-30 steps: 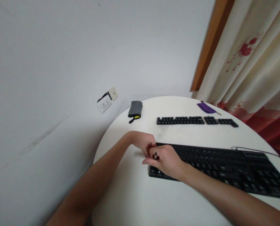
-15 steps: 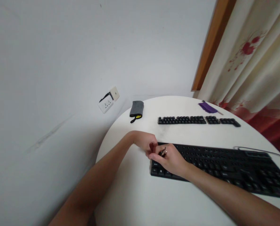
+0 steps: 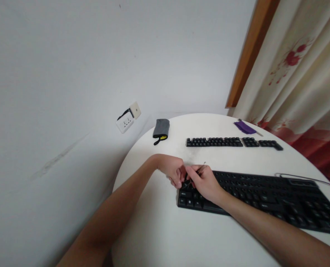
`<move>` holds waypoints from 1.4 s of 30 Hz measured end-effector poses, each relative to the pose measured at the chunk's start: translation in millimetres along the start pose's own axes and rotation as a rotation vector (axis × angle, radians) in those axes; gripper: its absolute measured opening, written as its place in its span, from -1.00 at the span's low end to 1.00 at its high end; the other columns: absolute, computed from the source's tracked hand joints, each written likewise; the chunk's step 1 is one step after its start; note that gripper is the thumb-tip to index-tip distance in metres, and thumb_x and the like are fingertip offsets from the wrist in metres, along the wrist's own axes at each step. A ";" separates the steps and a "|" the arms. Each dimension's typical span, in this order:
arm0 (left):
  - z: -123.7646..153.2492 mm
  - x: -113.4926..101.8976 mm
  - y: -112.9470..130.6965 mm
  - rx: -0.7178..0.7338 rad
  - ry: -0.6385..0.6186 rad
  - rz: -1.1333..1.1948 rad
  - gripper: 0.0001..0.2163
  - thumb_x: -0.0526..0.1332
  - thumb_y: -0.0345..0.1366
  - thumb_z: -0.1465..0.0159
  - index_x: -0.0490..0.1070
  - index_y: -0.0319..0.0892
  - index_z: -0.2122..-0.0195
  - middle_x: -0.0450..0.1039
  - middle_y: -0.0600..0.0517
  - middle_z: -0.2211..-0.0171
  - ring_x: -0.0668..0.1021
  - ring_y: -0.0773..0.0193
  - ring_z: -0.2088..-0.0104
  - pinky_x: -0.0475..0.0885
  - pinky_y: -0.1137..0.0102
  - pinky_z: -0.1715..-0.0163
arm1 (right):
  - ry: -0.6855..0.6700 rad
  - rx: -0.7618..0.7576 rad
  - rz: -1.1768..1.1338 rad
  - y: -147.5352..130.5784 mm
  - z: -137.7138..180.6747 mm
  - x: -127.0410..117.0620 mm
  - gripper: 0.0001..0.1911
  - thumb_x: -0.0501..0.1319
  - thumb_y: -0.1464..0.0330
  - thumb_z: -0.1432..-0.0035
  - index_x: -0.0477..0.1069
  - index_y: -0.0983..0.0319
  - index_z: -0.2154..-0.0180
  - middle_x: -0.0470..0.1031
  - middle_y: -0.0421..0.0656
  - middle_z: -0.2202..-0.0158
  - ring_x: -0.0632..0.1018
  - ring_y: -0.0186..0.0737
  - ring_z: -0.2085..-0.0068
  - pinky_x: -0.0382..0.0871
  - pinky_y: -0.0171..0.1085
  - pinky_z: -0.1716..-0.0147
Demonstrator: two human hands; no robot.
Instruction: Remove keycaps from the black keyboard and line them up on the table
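A black keyboard (image 3: 248, 196) lies on the white table, its left end under my hands. My right hand (image 3: 206, 183) is closed in a pinch on a thin wire keycap puller (image 3: 201, 169). One end of the puller sticks up past the fingers, and its lower end is over the keys near the keyboard's upper left corner. Right beside it, my left hand (image 3: 173, 171) is closed with curled fingers at the keyboard's left edge. Whatever those fingers grip is hidden. Behind the keyboard, black keycaps (image 3: 215, 142) stand lined up in rows.
A folded grey cloth (image 3: 161, 128) with a black loop lies at the table's far left. At the far right is a purple brush-like item (image 3: 245, 127). A cable (image 3: 306, 176) runs from the keyboard. The wall carries a socket (image 3: 125, 122); a curtain (image 3: 298, 74) hangs at right.
My right hand has turned and shifted slightly, so the puller's wire now shows above and below the fingers. The left hand's fingers have moved a little; the keyboard stays in place.
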State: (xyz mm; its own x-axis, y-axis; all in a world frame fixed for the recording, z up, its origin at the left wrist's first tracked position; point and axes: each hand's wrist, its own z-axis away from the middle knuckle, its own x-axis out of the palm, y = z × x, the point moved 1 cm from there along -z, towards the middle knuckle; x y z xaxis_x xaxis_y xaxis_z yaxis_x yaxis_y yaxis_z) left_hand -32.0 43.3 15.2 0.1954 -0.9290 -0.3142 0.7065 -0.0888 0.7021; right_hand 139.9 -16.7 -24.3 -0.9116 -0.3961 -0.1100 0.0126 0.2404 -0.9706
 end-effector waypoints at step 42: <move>1.1 -17.2 1.1 0.428 0.477 0.012 -0.71 0.41 -0.30 -0.12 0.60 -0.24 0.12 0.56 -0.12 0.10 0.60 0.24 0.16 0.48 0.39 0.11 | 0.435 -0.034 0.107 -0.5 -7.9 -11.6 -0.62 0.06 0.17 -0.32 0.37 0.20 0.48 0.32 -0.25 0.57 0.32 -0.27 0.50 0.21 -0.31 0.42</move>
State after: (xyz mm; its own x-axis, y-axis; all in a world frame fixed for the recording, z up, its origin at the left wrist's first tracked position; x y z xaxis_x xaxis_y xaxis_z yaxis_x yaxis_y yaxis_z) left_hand -35.3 58.8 22.1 0.5526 -0.6776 -0.4852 0.3873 -0.3067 0.8695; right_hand 147.3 -5.2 -20.9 -0.9939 0.0403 -0.1024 0.1097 0.2920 -0.9501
